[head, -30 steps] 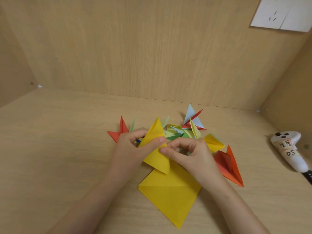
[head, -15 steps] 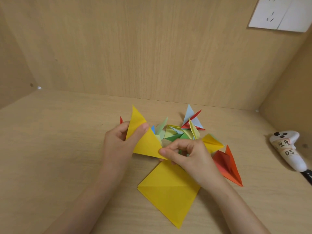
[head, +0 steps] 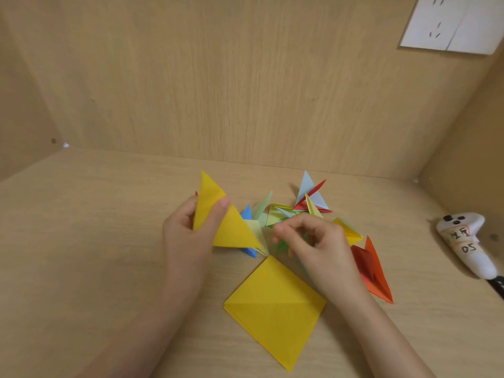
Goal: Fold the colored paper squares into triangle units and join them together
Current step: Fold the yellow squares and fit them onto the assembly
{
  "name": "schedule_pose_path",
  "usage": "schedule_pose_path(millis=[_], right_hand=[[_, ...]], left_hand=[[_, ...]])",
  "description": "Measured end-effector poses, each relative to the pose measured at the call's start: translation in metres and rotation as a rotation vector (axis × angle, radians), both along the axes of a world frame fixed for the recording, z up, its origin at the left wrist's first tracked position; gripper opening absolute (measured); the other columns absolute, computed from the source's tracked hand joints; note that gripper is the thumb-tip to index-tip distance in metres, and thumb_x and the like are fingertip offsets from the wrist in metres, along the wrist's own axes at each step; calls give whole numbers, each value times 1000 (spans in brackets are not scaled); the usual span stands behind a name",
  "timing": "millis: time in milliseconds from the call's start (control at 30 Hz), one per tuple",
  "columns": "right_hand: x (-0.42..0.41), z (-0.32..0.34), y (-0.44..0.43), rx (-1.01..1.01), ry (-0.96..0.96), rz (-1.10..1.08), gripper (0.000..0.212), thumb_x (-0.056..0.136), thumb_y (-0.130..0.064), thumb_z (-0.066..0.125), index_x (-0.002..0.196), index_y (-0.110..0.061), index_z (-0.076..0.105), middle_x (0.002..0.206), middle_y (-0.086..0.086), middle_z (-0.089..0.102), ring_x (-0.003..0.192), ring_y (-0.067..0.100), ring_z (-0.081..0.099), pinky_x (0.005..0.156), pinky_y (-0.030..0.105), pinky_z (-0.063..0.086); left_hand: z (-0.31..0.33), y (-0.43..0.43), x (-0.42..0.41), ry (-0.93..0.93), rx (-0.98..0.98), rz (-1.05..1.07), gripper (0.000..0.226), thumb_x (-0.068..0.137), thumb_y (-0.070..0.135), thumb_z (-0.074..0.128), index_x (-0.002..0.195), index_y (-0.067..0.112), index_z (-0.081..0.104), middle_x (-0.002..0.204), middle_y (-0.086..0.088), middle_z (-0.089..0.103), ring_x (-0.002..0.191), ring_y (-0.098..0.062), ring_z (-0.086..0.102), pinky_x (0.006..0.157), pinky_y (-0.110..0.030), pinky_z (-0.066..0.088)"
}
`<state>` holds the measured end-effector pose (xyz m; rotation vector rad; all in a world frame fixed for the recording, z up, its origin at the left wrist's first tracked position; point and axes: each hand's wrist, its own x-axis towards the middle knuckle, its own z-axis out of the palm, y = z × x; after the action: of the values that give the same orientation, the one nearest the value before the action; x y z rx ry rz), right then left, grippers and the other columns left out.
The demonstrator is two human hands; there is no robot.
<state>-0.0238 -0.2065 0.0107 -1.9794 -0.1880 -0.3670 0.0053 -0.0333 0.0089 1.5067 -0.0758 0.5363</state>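
A yellow folded triangle unit (head: 227, 219) is held up off the desk (head: 81, 255), one tip pointing up and another to the right. Nearest the camera a flat yellow paper square (head: 275, 309) with a crease across its middle lies corner-on. Behind them sits a loose pile of folded units (head: 289, 214) in blue, green, pale yellow, light blue and red, and an orange-red unit (head: 375, 271) lies to its right.

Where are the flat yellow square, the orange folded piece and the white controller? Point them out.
flat yellow square (head: 275, 309), head view, its center crease.
orange folded piece (head: 377, 276), head view, its long outer flap.
white controller (head: 463, 236), head view, its taped body.
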Motion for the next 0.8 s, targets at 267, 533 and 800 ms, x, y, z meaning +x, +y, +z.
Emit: schedule_pose_path(millis=[267,533,800], right_hand=[[-1,1,10,112,-10,111,8,75,-28,73,80,-22,72,70,-8,66,61,0,52,57,11,35],[1,-2,8,150,5,133,8,80,-14,72,74,-19,70,63,-13,63,60,-1,50,59,12,38],[1,-4,9,132,12,145,8,83,-16,70,75,-18,70,59,-14,60,58,1,46,57,16,37]], left_hand=[[-4,-13,-6,17,56,-281,21,75,20,70,62,7,60,55,5,51,53,-2,44,48,-15,35],[-6,-13,-7,59,80,-378,16,73,22,71,65,9,66,57,5,57,57,-4,52,51,-19,41],[-6,-10,-6,140,82,-390,7,73,16,76,71,11,72,67,-14,67,62,-11,59,55,-25,47]])
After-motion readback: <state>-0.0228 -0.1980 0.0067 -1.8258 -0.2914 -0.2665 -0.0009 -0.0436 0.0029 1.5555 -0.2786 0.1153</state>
